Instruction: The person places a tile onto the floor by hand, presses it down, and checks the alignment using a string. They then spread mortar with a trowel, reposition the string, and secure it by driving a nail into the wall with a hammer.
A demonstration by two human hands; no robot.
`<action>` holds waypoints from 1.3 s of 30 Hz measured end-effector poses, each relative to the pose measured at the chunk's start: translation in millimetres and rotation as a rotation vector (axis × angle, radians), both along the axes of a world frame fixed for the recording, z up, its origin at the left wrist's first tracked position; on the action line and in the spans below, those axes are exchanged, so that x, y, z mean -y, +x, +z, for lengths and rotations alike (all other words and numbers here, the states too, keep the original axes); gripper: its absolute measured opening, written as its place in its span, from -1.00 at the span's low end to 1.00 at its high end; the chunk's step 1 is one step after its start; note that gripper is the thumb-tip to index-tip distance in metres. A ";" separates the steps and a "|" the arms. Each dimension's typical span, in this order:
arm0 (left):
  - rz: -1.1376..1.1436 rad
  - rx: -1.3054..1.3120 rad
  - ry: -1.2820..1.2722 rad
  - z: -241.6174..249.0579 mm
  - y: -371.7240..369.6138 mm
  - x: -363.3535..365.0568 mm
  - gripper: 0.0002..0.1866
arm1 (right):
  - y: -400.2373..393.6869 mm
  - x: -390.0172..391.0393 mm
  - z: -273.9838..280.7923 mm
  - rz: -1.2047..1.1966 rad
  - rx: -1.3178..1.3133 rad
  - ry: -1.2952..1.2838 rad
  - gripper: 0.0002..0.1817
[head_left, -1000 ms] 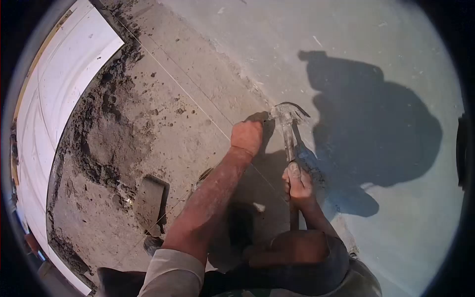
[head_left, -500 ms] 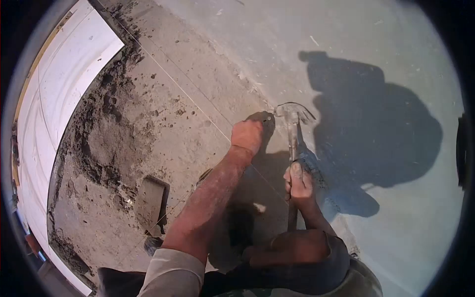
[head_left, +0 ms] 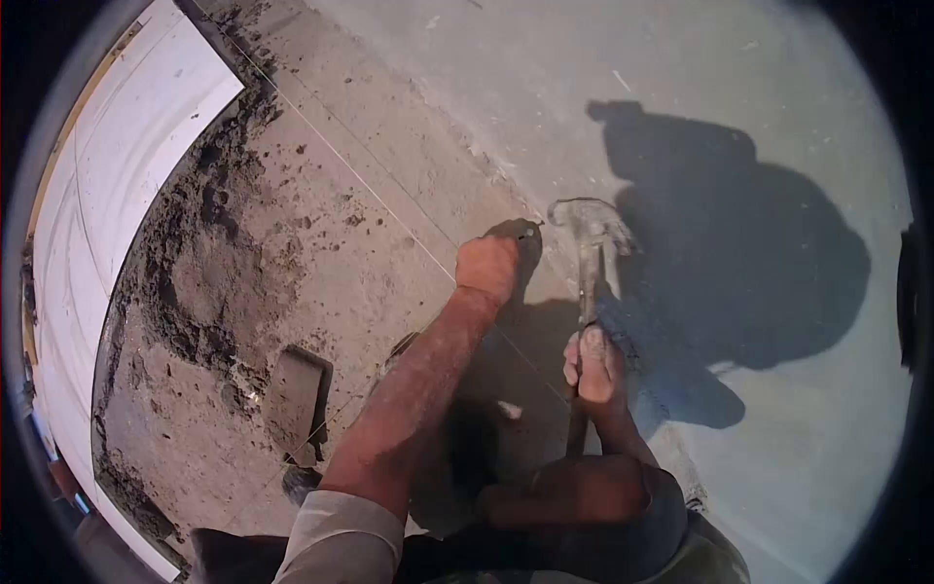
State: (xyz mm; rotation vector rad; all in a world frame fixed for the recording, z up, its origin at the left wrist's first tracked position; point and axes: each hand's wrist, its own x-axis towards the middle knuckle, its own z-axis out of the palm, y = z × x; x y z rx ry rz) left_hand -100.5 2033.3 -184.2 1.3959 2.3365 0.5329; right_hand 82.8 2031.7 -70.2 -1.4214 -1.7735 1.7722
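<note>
My left hand is closed in a fist. Just beyond its fingers shows the small round end of a metal pin; the rest of it is hidden. A dusty claw hammer is in my right hand, which wraps round the handle with the thumb along it. The hammer's head sits to the right of the pin, apart from it and slightly blurred. A taut string runs diagonally close past my left fist.
On the left, a flat trowel-like tool lies on the sandy ground beside crumbled mortar. A long white board curves along the left edge. Smooth grey concrete lies to the right, with my shadow across it.
The hammer's head has moved a little to the right, away from the pin, and my right hand has shifted slightly with it. My left hand stays in place.
</note>
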 end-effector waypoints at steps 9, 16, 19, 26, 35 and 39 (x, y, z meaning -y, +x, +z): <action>0.005 0.021 -0.035 2.8 2.8 1.1 -0.79 | -8.6 -8.9 19.2 0.045 0.214 -0.098 -0.46; 0.006 0.020 -0.040 5.1 0.2 -1.4 -0.79 | 5.2 -7.6 35.3 -0.006 -0.125 -0.071 -0.49; 0.013 -0.008 -0.006 5.0 3.8 0.9 -0.79 | -7.9 -11.8 5.9 0.276 0.276 0.266 -0.45; 0.020 -0.005 -0.007 8.7 1.8 -0.9 -0.82 | -4.5 -3.9 24.8 0.096 0.036 0.182 -0.45; -0.041 0.098 -0.101 11.1 -15.6 1.5 -0.77 | 29.9 7.9 16.7 0.123 0.215 -0.011 -0.60; -0.130 0.249 0.105 36.1 -46.1 24.6 -0.61 | 89.1 47.8 -15.6 0.404 0.310 0.293 -0.75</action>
